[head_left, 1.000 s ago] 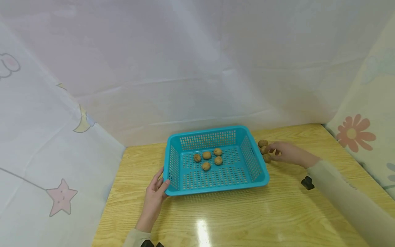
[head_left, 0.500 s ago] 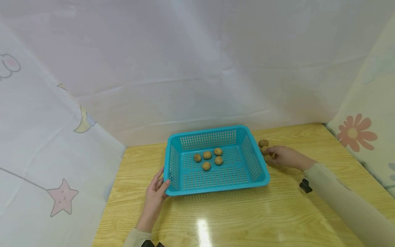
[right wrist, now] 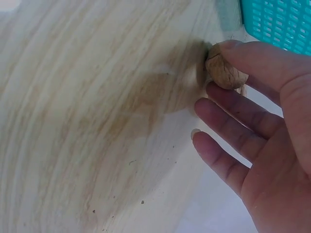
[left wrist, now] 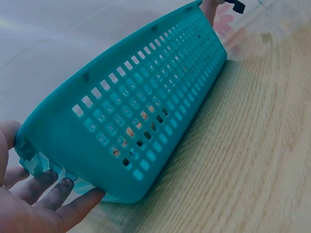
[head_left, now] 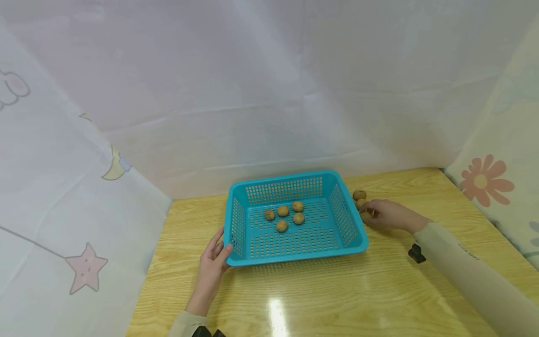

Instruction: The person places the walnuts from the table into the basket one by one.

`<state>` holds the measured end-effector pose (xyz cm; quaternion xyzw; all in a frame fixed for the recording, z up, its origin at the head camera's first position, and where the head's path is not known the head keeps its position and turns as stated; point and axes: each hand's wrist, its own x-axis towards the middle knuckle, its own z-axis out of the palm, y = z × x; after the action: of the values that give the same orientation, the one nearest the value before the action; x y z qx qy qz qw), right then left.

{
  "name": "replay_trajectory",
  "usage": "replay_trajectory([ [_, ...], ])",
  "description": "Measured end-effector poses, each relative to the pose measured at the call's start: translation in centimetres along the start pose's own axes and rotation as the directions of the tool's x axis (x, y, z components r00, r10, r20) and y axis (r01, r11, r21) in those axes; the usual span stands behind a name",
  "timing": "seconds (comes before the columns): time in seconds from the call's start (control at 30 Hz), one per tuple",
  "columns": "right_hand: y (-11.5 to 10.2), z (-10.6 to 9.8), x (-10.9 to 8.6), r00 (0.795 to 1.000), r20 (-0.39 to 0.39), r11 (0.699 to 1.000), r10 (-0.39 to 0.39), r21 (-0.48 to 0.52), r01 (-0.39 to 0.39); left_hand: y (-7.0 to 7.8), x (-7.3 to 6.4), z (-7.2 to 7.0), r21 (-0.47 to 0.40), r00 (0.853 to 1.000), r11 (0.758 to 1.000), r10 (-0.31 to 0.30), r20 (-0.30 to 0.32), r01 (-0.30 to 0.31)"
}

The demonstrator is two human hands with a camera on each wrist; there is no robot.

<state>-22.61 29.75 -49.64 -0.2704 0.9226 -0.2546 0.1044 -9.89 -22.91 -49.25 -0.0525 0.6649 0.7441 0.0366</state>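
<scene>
A blue plastic basket (head_left: 294, 257) with slotted walls stands on the table, several walnuts (head_left: 282, 226) lying loose on its floor. At its near left corner my left hand (head_left: 212, 262) grips it, thumb at the rim and fingers against the outer wall (left wrist: 58, 126). Beyond the basket's right side, my right hand (head_left: 391, 215) pinches a walnut (right wrist: 224, 70) between thumb and fingers, low over the table. The other fingers (right wrist: 221, 150) are spread loosely. Two more walnuts, one (head_left: 359, 194) behind the other (head_left: 360, 203), lie just past those fingertips, close to the basket wall.
The wood-grain table (head_left: 320, 299) extends in front of the basket and to both sides. A pale fabric backdrop (head_left: 269, 103) rises at its back edge. Printed cloths (head_left: 46, 164) enclose the left and right.
My right hand has lowered and shifted slightly left, and its fingers have closed round the nearest walnut. It is almost still over the last half second. The left hand and basket have stayed put.
</scene>
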Motion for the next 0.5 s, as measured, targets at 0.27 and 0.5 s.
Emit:
replay_trajectory([
  [0.27, -0.6, -1.2, -0.5, 1.0, -0.012, 1.0, -0.001, -0.024, 0.001, 0.0, 0.0, 0.1, -0.006, 1.0, 1.0, 0.0, 0.01, 0.0],
  [0.5, -2.0, -3.0, -0.9, 0.998, -0.049, 0.997, -0.03, -0.074, 0.026, 0.0, -0.1, 0.0, -0.011, 1.0, 1.0, 0.008, 0.004, -0.008],
])
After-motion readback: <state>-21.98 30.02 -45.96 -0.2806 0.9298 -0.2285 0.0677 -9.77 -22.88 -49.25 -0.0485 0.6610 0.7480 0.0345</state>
